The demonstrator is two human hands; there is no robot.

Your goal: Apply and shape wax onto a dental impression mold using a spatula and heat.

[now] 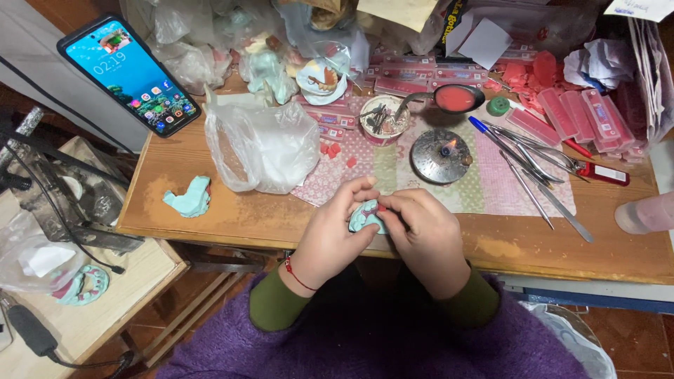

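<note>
My left hand cups the teal dental cast at the table edge; right hand fingers closed, pinching pink wax onto it. Best: press gently, steady, cast well supported.

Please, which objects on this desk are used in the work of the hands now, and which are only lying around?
In use:
- left hand and right hand, both holding the pale green dental cast
- small lit burner, flame burning

Lying about:
- phone
- plastic bag
- second green cast
- metal instruments
- pink wax strips
</note>
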